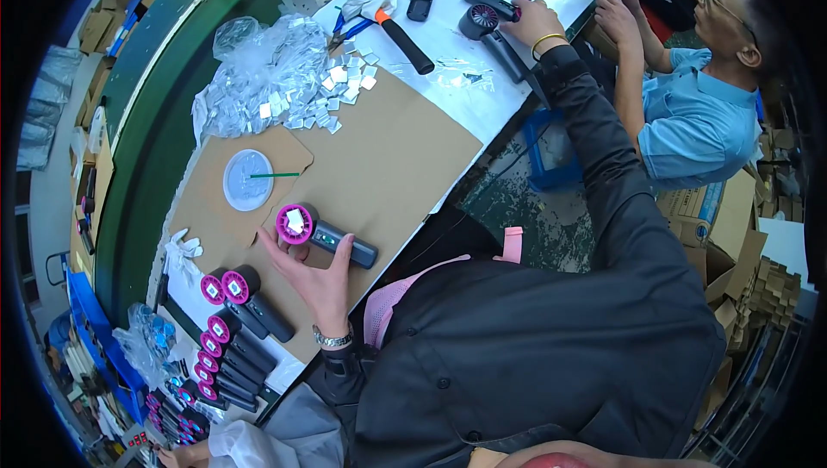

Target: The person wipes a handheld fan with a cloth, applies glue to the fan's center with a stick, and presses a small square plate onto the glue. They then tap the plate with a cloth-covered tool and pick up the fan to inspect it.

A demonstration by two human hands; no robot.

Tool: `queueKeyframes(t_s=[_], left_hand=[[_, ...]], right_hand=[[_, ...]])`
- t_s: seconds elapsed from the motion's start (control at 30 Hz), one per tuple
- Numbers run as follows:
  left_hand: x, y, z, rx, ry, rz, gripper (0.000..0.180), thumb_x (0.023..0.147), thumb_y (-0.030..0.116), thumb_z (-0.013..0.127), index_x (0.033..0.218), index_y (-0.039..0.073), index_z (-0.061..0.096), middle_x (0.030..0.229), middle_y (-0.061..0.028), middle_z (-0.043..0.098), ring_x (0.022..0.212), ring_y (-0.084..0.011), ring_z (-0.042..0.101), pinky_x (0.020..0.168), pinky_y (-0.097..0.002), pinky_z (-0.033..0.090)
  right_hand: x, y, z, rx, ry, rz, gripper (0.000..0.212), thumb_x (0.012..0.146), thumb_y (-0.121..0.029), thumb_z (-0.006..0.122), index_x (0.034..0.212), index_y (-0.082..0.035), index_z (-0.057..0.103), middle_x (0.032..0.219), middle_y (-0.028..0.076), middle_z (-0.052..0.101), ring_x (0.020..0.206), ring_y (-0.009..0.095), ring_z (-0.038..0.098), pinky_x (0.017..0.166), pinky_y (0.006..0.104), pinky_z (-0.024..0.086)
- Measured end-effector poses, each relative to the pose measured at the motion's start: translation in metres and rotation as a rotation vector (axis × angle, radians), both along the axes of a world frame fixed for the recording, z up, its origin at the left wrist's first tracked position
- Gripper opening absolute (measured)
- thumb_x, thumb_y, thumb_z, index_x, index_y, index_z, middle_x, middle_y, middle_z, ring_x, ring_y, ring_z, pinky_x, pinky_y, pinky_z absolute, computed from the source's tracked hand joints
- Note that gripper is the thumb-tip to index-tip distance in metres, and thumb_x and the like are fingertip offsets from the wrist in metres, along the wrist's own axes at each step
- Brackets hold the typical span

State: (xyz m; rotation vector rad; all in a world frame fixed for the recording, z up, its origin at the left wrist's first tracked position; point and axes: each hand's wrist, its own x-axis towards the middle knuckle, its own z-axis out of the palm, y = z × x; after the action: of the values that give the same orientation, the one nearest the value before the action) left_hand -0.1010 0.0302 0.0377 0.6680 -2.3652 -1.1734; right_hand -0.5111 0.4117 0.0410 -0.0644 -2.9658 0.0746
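Note:
My left hand [314,283], wearing a metal watch, curls around a dark handheld fan [345,242] with a pink ring. Its thumb lies against the handle and the fingers are by the fan head, where a small white square sits in the centre. My right arm reaches to the far right of the table. There my right hand [536,24], with a yellow bracelet, has its fingers closed on another dark handheld fan [488,1], its pink end partly hidden. A black-headed fan [481,21] lies just beside that hand.
Small white square pieces [332,89] spill from a plastic bag [258,71]. A round white dish [248,180] with a green stick is on the cardboard [405,123]. Several fans [250,296] line the near left. An orange-black hammer [403,41] lies behind. A co-worker [689,115] sits at right.

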Motion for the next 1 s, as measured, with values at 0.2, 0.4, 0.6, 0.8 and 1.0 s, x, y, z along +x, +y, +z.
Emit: queueKeyframes(t_s=[0.2,0.4,0.6,0.8,1.0], left_hand=[[0.000,0.002,0.000,-0.026,-0.117,0.016,0.131,0.076,0.028,0.102,0.173,-0.001,0.018,0.160,-0.0263,0.039,0.140,-0.0365,0.051,0.113,-0.0453,0.048],[0.005,-0.007,0.012,-0.132,-0.046,0.047,0.125,0.076,0.032,0.101,0.170,0.000,0.025,0.163,-0.0264,0.038,0.144,-0.0388,0.048,0.116,-0.0454,0.047],[0.000,-0.014,0.017,-0.274,0.000,-0.144,0.096,0.084,0.024,0.094,0.163,0.004,0.043,0.161,-0.0240,0.044,0.148,-0.0405,0.047,0.119,-0.0466,0.044],[0.003,-0.026,0.005,-0.186,0.086,-0.151,0.070,0.094,0.010,0.084,0.157,0.004,0.053,0.154,-0.0168,0.058,0.142,-0.0321,0.057,0.117,-0.0447,0.048],[0.016,-0.038,0.005,-0.063,0.074,-0.124,0.062,0.096,0.007,0.080,0.154,0.004,0.057,0.152,-0.0161,0.060,0.133,-0.0275,0.064,0.108,-0.0401,0.055]], right_hand=[[0.013,0.025,-0.002,-0.234,0.386,0.216,0.051,0.092,-0.034,0.087,0.137,-0.015,0.074,0.129,0.019,0.071,0.114,0.038,0.072,0.098,0.0455,0.059],[0.127,-0.063,0.076,-0.605,0.200,0.964,0.043,0.090,-0.003,0.082,0.131,-0.012,0.074,0.137,0.013,0.065,0.118,0.032,0.069,0.099,0.0400,0.058],[0.183,-0.161,0.049,-0.402,-0.205,1.480,0.045,0.085,0.007,0.073,0.125,-0.013,0.075,0.148,0.014,0.057,0.135,0.036,0.059,0.112,0.0435,0.052],[0.199,-0.238,0.029,-0.509,-0.278,1.817,0.047,0.084,0.009,0.070,0.125,-0.014,0.076,0.151,0.015,0.056,0.140,0.038,0.057,0.116,0.0455,0.050],[0.228,-0.236,0.010,-0.660,-0.097,1.616,0.057,0.088,0.007,0.073,0.140,-0.015,0.071,0.149,0.016,0.058,0.136,0.036,0.060,0.111,0.0437,0.053]])
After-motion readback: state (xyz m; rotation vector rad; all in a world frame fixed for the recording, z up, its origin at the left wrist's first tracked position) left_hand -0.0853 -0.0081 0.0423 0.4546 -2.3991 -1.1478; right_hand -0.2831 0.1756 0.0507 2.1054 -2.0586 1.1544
